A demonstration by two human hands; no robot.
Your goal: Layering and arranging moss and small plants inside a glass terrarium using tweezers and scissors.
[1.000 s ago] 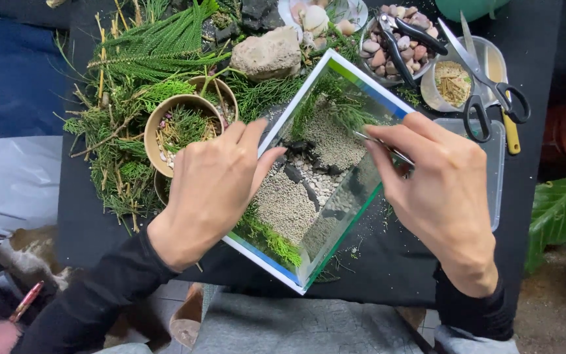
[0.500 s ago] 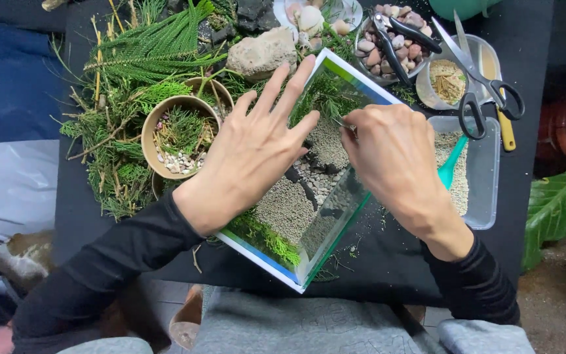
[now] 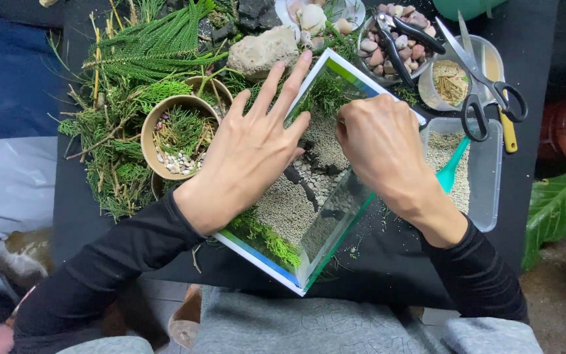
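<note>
One glass tank (image 3: 325, 226), rectangular, white-rimmed with blue and green edge strips, set cornerwise on the black table (image 3: 401, 262) in front of me. Inside it: pale gravel, a run of small white pebbles, several dark stones, and two patches of green moss, one at the near corner and one at the far end.

My left hand (image 3: 247, 157): one, fingers spread wide and flat, laid over the tank's left rim, fingertips reaching toward the far corner. It holds nothing.

My right hand (image 3: 378, 144): one, curled narrow over the tank's right side, knuckles up. Whether it grips anything, I cannot tell; the fingers hide it.

Both sleeves black.

Left of the tank: one round tan bowl (image 3: 177, 136) of white pebbles and green sprigs, with a second bowl rim showing behind it and a third below it. All of them sit in a heap of cut conifer greenery (image 3: 139, 59).

Beyond the tank: one large pale rock (image 3: 263, 52); one dish of shells (image 3: 319, 16); one bowl of reddish pebbles (image 3: 375, 52) with one pair of black-handled pliers (image 3: 404, 33) lying across it.

Right of the tank: one clear rectangular tub (image 3: 476, 177) of gravel holding one teal scoop (image 3: 452, 167); one round clear cup (image 3: 450, 82) of yellowish bits; one pair of black-handled scissors (image 3: 486, 82) laid over it.

Far right: broad green leaf (image 3: 558, 203), one.
</note>
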